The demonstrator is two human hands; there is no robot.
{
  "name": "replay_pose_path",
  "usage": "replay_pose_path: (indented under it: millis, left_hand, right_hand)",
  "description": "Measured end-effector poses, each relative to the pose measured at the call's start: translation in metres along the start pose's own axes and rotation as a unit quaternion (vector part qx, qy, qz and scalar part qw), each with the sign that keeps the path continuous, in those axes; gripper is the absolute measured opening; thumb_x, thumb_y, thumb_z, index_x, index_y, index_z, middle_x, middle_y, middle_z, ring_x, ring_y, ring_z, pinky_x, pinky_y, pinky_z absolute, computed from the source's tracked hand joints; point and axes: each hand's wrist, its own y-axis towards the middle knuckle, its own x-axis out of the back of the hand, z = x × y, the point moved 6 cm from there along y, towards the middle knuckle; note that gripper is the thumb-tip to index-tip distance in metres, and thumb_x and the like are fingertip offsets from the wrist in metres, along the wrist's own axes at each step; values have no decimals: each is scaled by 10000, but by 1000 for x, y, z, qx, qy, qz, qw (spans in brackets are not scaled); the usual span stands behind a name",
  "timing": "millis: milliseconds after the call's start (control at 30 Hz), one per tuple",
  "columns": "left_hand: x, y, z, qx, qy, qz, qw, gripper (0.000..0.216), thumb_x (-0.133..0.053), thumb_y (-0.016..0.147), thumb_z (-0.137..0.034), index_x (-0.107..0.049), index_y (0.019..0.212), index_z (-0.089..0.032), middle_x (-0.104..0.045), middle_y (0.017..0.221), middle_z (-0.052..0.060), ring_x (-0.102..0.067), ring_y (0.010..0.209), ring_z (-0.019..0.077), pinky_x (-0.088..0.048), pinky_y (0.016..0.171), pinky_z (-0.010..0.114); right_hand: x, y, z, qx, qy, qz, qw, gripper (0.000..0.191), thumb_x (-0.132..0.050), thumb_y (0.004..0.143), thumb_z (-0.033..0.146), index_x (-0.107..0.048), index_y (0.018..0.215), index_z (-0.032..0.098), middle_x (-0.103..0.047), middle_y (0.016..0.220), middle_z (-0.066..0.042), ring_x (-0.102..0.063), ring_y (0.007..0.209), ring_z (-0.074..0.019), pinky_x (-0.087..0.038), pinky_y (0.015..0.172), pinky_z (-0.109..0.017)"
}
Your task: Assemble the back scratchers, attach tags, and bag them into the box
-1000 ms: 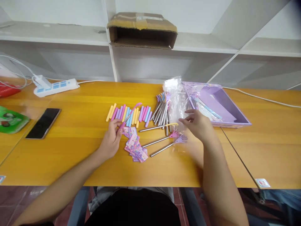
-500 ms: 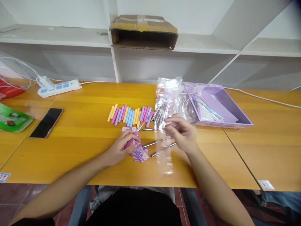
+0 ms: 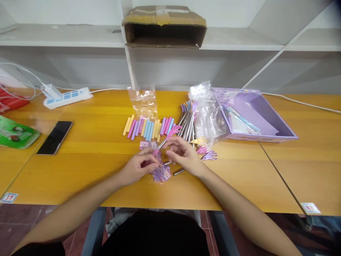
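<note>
Clear plastic bag (image 3: 144,102) shifts leftward.
Left hand (image 3: 140,166) grips pink-tipped metal rod (image 3: 162,143), likely light, stiff, best held by handle (image 3: 155,152); right hand's (image 3: 185,155) hold unclear.

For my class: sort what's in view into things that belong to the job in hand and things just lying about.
Seemingly part of the job:
pink hand-ended stick, in the left hand
metal sticks
coloured tubes
printed cards
clear bags
purple box, probably

Just lying about:
phone
power strip
green packet
cardboard box
</note>
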Motion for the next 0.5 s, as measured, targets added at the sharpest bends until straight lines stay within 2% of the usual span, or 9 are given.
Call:
replay_pose_path:
  millis: [33,100,200,300,367,433,500]
  left_hand:
    - [-2,-1,-1,-4,-1,10,1000,442,-699,1025,-616,-836,960,-200,-673,1121,89,-650,1102,252,-497,1115,425]
    - [-8,-2,-3,-17,-6,38,999,404,-708,1032,-576,-838,939,-206,-681,1110,89,-660,1094,249,-511,1094,416]
    - [-9,-2,-7,-34,-18,47,998,363,-743,1019,-545,-839,929,-207,-677,1147,99,-665,1115,251,-520,1081,415]
    - [10,1,-7,-46,-48,-34,997,334,-810,977,-514,-810,874,-196,-664,1259,113,-639,1229,271,-490,1134,431]
    - [28,2,-5,-59,-86,-108,989,328,-850,949,-482,-770,822,-190,-678,1167,94,-647,1175,247,-502,1096,398]
    - [43,3,-1,-60,-134,-170,974,323,-891,914,-460,-736,822,-192,-669,994,51,-651,1002,197,-531,977,336]
    - [51,2,4,-37,-181,-216,959,338,-935,867,-446,-708,862,-196,-646,883,9,-611,829,151,-529,825,279]
  right_hand:
    - [-8,2,-5,-28,9,29,999,450,-849,951,487,-643,1262,235,-737,1034,-21,-629,651,-97,-545,562,-228]
    - [-18,3,-11,-53,25,53,997,450,-867,923,524,-681,1197,220,-728,951,-5,-623,657,-105,-555,601,-242]
    - [-15,5,-15,-51,37,20,998,397,-839,932,579,-699,998,214,-699,841,3,-634,675,-128,-569,645,-267]
    - [11,6,-13,-20,35,-98,994,380,-843,926,583,-735,1013,229,-740,957,-27,-661,755,-143,-589,726,-288]
    - [30,5,-7,13,33,-169,985,390,-868,907,565,-749,1100,247,-761,1026,-40,-691,836,-162,-601,805,-307]
    - [39,6,-2,29,42,-188,981,434,-893,889,539,-734,1184,264,-770,984,-33,-720,905,-188,-610,875,-334]
    - [39,7,0,21,71,-173,982,454,-906,882,521,-713,1214,278,-759,910,-11,-732,886,-190,-624,872,-343]
